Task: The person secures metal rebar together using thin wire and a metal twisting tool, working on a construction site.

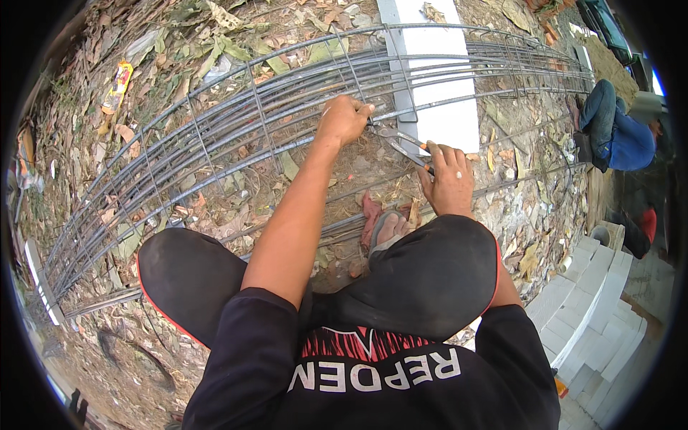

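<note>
My right hand [450, 178] is closed round the handles of a pair of pincers [403, 138], grey metal with orange and dark grips. The pincer jaws reach left to the near bar of a long rebar cage [265, 100], just beside my left hand. My left hand [345, 118] is closed at that near bar, next to a square stirrup; what its fingers hold is hidden. Beneath the cage, ahead of my right hand, lies a flat white board [438, 100].
Dry leaves and litter cover the ground, with a yellow wrapper [117, 87] at the left. Loose bars run close in front of my sandalled foot [389, 229]. Pale blocks [588, 294] are stacked at the right. Another person in blue [623, 136] crouches near the cage's right end.
</note>
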`<state>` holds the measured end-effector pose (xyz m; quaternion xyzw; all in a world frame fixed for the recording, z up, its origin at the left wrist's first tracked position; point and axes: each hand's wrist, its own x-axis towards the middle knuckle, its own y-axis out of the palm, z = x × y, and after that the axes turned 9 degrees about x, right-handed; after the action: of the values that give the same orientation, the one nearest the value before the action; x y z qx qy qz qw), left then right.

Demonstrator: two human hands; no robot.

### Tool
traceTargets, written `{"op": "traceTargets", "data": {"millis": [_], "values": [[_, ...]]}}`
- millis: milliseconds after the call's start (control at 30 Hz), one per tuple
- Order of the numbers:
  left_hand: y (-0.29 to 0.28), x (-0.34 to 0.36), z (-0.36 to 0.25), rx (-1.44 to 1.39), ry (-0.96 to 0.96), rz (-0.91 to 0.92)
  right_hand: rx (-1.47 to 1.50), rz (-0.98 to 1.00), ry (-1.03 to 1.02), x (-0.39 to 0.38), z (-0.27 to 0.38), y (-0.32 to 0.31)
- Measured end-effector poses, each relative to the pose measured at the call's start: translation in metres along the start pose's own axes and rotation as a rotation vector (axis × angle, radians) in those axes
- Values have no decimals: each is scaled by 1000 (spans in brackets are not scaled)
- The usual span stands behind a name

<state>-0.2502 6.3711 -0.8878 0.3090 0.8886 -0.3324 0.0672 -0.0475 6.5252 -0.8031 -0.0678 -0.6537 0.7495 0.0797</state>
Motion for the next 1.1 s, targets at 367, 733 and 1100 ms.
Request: {"op": "traceTargets", "data": {"millis": [367,733,1100], "values": [[2,-2,7,30,33,-51,996,581,484,-11,-24,53],[1,-5,0,-28,-7,-45,1044,667,504,12,-4,30],[-10,-19,-14,99,-39,-83,1879,832,677,-6,-13,51]]}}
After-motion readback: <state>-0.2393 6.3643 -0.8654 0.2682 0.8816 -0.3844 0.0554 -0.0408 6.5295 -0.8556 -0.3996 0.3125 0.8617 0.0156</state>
